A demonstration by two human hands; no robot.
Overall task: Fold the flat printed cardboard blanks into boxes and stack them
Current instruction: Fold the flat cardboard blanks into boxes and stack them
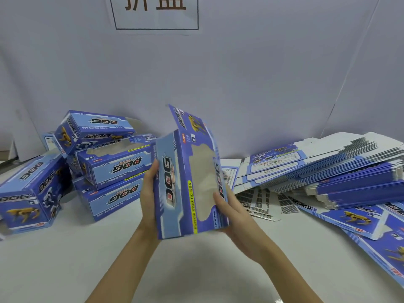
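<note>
- While it's held up off the table at the centre of the frame, the half-formed box [188, 182] stands on end, with its top flap [190, 121] sticking up open and a ragged-edged window cut showing plain grey card inside.
- left hand [149, 193] grips the box's left side, fingers wrapped behind it, only the thumb edge showing.
- right hand [234, 215] cups the lower right corner, fingers curled round the edge, one fingertip lying over the window.
- Bare white table [109, 270] runs across the whole bottom of the frame under the forearms, so plenty of room there.
- Finished boxes [105, 162] are piled loosely at the left, glossy blue print with "DOG" lettering, some tilted, a few leaning on each other.
- Flat blanks [323, 169] fan out in a slumped stack at the right, white edges showing, more spilling toward the lower right corner.
- Pale wall [240, 73] behind, with a framed sign [156, 12] at top centre.
</note>
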